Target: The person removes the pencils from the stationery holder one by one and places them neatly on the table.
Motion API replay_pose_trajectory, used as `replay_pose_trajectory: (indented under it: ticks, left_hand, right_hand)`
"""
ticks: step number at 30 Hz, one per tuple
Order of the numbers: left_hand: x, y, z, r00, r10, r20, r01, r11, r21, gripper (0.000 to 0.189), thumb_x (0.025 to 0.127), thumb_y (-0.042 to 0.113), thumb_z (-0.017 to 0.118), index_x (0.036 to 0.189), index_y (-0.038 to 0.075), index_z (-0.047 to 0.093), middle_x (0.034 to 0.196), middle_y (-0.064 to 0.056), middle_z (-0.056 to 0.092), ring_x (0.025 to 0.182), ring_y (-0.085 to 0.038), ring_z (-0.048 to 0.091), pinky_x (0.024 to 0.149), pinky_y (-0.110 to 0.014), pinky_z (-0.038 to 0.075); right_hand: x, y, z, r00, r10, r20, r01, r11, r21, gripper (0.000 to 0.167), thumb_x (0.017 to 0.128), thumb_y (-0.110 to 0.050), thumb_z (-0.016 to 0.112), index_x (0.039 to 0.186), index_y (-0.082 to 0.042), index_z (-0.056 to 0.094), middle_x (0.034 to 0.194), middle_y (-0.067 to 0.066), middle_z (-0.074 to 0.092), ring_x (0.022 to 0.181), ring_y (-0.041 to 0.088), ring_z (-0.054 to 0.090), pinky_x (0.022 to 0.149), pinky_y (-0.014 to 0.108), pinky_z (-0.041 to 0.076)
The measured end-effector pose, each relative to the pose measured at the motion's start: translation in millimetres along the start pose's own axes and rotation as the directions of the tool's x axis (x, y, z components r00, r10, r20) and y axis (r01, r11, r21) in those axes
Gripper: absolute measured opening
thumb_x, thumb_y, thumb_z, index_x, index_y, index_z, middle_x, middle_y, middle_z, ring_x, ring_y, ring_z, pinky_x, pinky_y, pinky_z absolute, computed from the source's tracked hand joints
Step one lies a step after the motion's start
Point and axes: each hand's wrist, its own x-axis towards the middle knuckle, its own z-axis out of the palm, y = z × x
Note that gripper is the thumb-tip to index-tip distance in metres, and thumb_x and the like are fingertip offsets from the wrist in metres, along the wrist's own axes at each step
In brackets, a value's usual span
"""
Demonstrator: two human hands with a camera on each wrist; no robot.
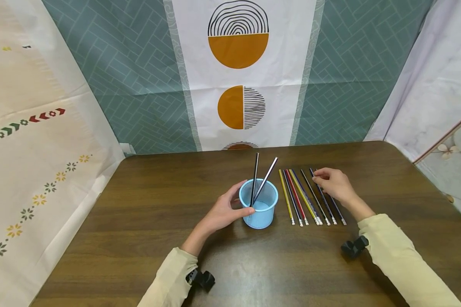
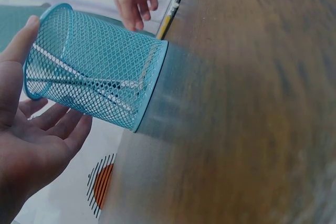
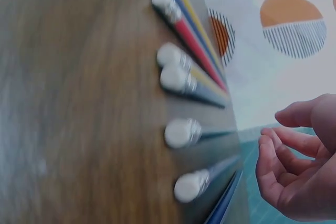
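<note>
A light blue mesh pencil cup [image 1: 259, 218] stands upright on the table. Two dark-and-silver pencils [image 1: 255, 172] lean inside it; their lower ends show through the mesh in the left wrist view. My left hand [image 1: 223, 212] holds the cup from the left, thumb near the front of the rim and fingers round the far side. To the cup's right, several eraser-tipped pencils lie in a row, among them a yellow pencil [image 1: 286, 196] and a red pencil [image 1: 298, 200]. Over the dark blue pencils [image 1: 325, 202] at the right end hovers my right hand [image 1: 335, 184], its fingers loosely bent; no pencil shows between thumb and fingertips [image 3: 266, 135].
The brown wooden table [image 1: 157, 192] ends at a back edge just beyond the pencils' tips. Behind it hangs a green and white patterned cloth [image 1: 150, 64]. Pale cloths hang at both sides. Each sleeve carries a small black camera mount [image 1: 354, 247].
</note>
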Motion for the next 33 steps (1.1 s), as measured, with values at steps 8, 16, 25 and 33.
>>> replay_pose_trajectory:
  ticks: [8,16,25,33]
  left_hand:
    - [0.4,0.2,0.2,1.000,0.004,0.002,-0.004,1.000,-0.005,0.073,0.086,0.002,0.070,0.147,-0.006,0.030,0.143,-0.025,0.041,0.126,-0.041,0.045,0.102,-0.055,0.038]
    - [1.0,1.5,-0.3,1.000,0.003,0.003,-0.003,1.000,0.004,0.073,0.086,0.004,0.071,0.147,-0.004,0.031,0.143,-0.025,0.042,0.127,-0.040,0.045,0.102,-0.054,0.038]
    - [0.2,1.7,0.0,1.000,0.016,0.000,-0.016,1.000,-0.014,0.072,0.086,0.005,0.071,0.146,-0.005,0.032,0.141,-0.025,0.043,0.126,-0.041,0.046,0.101,-0.055,0.039]
    - [5.6,-15.1,0.5,1.000,0.010,0.004,-0.010,1.000,-0.011,0.076,0.085,0.005,0.073,0.147,-0.004,0.030,0.142,-0.024,0.042,0.127,-0.040,0.045,0.101,-0.054,0.039]
  right_hand:
    - [-3.7,-21,6,0.997,-0.051,0.054,0.050,0.999,0.019,0.033,0.098,-0.014,0.056,0.121,0.009,0.059,0.107,0.024,0.063,0.090,0.031,0.062,0.069,0.033,0.055]
    - [-5.3,-41,14,0.986,-0.129,0.108,0.115,0.986,0.124,0.032,0.099,-0.011,0.054,0.124,0.009,0.057,0.116,0.026,0.060,0.100,0.039,0.060,0.081,0.048,0.053]
    - [-8.6,-65,25,0.962,-0.222,0.158,0.187,0.960,0.206,0.030,0.098,-0.008,0.056,0.122,0.010,0.058,0.113,0.026,0.063,0.100,0.041,0.060,0.080,0.042,0.055]
    - [-8.2,-74,33,0.953,-0.258,0.161,0.200,0.930,0.308,0.031,0.098,-0.011,0.058,0.122,0.009,0.058,0.114,0.025,0.064,0.104,0.044,0.060,0.081,0.042,0.055]
